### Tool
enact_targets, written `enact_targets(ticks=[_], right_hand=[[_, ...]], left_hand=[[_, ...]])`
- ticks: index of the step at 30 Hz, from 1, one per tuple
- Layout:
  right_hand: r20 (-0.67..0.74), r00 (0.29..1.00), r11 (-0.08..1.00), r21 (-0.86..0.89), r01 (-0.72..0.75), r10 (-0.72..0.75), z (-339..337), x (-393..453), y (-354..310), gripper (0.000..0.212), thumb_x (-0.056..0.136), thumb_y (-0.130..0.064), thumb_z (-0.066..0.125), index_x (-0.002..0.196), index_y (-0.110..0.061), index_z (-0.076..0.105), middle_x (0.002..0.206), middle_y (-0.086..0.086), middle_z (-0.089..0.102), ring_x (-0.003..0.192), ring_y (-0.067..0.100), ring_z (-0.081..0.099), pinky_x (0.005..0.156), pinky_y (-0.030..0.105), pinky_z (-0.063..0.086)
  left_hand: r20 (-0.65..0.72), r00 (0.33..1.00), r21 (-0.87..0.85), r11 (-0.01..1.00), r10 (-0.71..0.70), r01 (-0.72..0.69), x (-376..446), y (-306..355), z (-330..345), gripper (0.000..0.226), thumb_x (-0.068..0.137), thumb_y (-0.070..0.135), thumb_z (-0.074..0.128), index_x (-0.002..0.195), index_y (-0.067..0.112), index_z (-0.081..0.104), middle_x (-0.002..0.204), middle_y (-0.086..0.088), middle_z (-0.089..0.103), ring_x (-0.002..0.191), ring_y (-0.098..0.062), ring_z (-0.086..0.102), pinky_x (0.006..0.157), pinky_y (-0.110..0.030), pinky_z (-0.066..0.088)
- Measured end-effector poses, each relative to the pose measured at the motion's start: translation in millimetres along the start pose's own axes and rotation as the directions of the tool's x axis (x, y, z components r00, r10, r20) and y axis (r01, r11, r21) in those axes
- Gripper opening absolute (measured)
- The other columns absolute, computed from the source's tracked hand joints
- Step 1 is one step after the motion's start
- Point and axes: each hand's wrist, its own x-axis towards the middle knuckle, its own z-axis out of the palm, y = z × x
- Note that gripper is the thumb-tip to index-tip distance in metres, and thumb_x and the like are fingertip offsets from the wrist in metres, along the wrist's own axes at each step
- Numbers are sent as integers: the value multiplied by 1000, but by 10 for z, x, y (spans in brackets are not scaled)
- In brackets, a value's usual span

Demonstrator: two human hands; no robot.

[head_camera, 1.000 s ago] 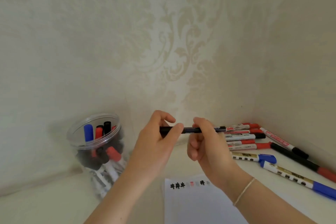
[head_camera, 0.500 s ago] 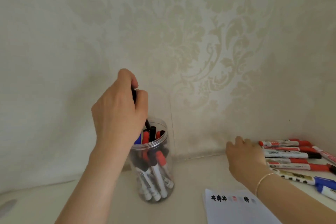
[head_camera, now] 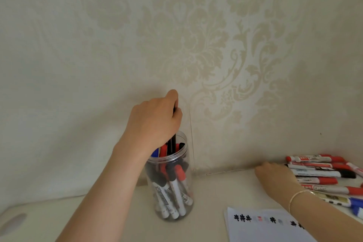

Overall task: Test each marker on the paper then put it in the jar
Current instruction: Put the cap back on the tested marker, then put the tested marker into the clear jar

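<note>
- Your left hand (head_camera: 155,122) is curled around a black marker (head_camera: 172,143) and holds it upright over the clear plastic jar (head_camera: 170,184); its lower end is already inside the jar's mouth, while your fingers hide most of the barrel.
- The jar stands on the pale tabletop (head_camera: 216,192) close to the patterned wallpaper (head_camera: 196,45), packed with red-, black- and blue-capped markers. Your palm covers the near left part of its rim.
- Your right hand (head_camera: 275,178) lies on the tabletop at the left ends of the loose markers (head_camera: 316,173), fingers pointing away. I cannot tell whether it grips one, since the fingertips are out of sight behind the knuckles.
- The loose markers lie in a rough row by the wall corner; the right ones are cut off by the frame edge.
- The white paper (head_camera: 265,228) lies at the bottom right, partly under your right forearm, with black and faint coloured test scribbles along its top. Its lower part runs out of frame.
- A thin bracelet (head_camera: 294,195) circles your right wrist.
</note>
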Motion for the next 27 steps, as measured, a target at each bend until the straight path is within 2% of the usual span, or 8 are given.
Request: enact_targets(ticks=[7,11,15,17,18,22,24,27], right_hand=[[35,999,999,36,18,-19,-68,-39,45,38,95,1,39,130,-14,47,132,3,53,121,23,55,93,32,45],[-166,975,967,186,176,-145,-321,18,-35,48,88,6,39,130,-15,41,128,4,49,117,25,50,89,34,43],[-740,673,724,459,515,-10,-647,30,-200,49,67,23,57,107,-6,61,102,10,54,80,26,59,55,37,52],[-845,509,549,505,666,161,-924,-13,-273,39,80,12,47,110,-8,61,103,5,51,67,12,54,65,29,52],[-848,481,455,527,718,224,-1080,-41,-305,37,86,7,40,112,-9,61,104,3,47,65,10,52,69,24,52],[-703,591,131,680,721,396,-1621,-88,-455,40,92,10,32,102,-14,63,98,2,43,82,6,50,72,14,50],[-587,720,113,798,593,369,-1744,-32,-528,35,93,6,33,95,-12,63,95,2,45,75,2,47,66,7,40],[-310,948,201,936,290,75,-1809,116,-638,16,89,-11,47,94,-7,62,88,5,56,63,10,48,52,17,37]], left_hand=[[142,988,-62,997,54,-46,-9,-8,-44,15,99,34,38,93,21,42,68,4,56,64,-17,54,54,-30,35],[107,992,-53,997,62,-57,52,-63,-91,14,98,34,40,93,21,44,66,6,55,61,-13,53,52,-28,35],[72,997,-122,992,-22,31,64,-214,-66,13,98,30,42,93,18,45,69,3,58,64,-19,57,57,-34,44],[89,995,-174,982,-51,66,52,-268,-53,12,97,29,43,92,19,45,70,1,61,65,-20,59,62,-39,50],[105,993,-192,979,-50,69,42,-282,-50,12,97,29,44,92,19,45,70,1,62,65,-20,60,64,-41,51],[152,988,-228,974,38,-3,16,-278,-74,11,97,31,46,95,20,44,71,4,57,66,-16,56,64,-36,48],[181,979,-229,972,96,-53,28,-247,-98,10,97,31,48,96,22,44,71,7,53,66,-13,53,64,-33,46],[216,964,-234,967,154,-102,60,-221,-98,9,95,28,51,101,23,46,74,10,50,69,-13,52,64,-31,44]])
